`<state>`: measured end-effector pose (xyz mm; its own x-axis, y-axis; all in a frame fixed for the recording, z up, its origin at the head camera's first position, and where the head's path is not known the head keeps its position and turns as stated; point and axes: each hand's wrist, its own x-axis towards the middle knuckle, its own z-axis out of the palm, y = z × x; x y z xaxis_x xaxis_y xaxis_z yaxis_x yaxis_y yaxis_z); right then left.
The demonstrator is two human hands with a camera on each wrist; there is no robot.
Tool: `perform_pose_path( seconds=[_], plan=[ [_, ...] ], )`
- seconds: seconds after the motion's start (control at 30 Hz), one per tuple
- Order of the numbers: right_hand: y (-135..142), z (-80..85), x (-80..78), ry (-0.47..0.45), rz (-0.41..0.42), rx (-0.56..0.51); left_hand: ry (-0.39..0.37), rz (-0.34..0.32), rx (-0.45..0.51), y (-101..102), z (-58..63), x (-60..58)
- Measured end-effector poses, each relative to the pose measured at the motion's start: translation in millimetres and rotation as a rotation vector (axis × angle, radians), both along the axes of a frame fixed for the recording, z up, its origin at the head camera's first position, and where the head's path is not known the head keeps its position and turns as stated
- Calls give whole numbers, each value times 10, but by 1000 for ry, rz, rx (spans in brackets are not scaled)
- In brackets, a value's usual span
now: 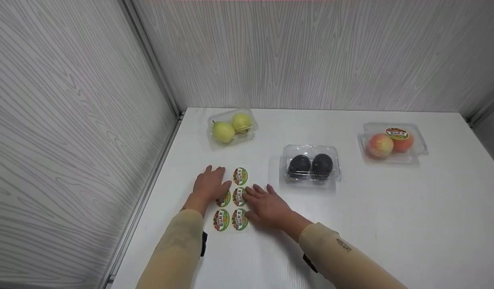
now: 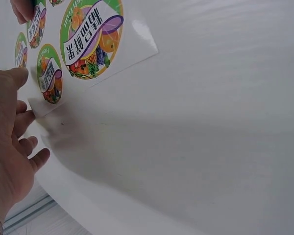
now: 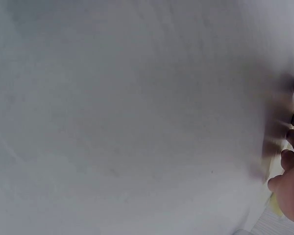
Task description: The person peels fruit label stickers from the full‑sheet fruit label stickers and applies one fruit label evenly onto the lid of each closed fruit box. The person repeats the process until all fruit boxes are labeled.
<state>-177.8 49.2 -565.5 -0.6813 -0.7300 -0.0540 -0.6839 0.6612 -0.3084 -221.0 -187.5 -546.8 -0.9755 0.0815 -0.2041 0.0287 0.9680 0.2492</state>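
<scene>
A clear sheet (image 2: 143,36) of several round fruit-printed stickers (image 1: 239,219) lies on the white table in front of me. At its left edge, my left hand (image 1: 208,185) rests with the fingers spread and the thumb over one sticker, partly hiding it. My right hand (image 1: 269,208) lies along the sheet's right side, fingers stretched out and fingertips touching the edge by the stickers. In the left wrist view, the left thumb and fingers stand apart at the sheet's border. Only the right hand's fingers and part of the palm show in the right wrist view.
Behind the left hand stands a clear box with two yellow-green pears (image 1: 224,131). A clear box with two dark plums (image 1: 322,164) sits right of the sheet. Farther right, a clear box holds two peach-like fruits (image 1: 380,145) and bears a sticker (image 1: 397,133). Grey walls enclose the table.
</scene>
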Motion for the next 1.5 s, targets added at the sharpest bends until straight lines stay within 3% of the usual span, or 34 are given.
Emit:
perform_pose_path(
  seconds=[0.2, 0.63, 1.1, 1.5],
  plan=[
    [7, -26, -2, -1, -7, -15, 0, 14, -9, 17, -8, 18],
    [6, -42, 22, -13, -5, -9, 5, 37, 79, 9, -16, 80],
    [8, -54, 19, -10, -16, -1, -10, 23, 255, 29, 249, 31],
    [0, -33, 27, -1, -18, 0, -1, -8, 294, 28, 384, 31]
  ],
)
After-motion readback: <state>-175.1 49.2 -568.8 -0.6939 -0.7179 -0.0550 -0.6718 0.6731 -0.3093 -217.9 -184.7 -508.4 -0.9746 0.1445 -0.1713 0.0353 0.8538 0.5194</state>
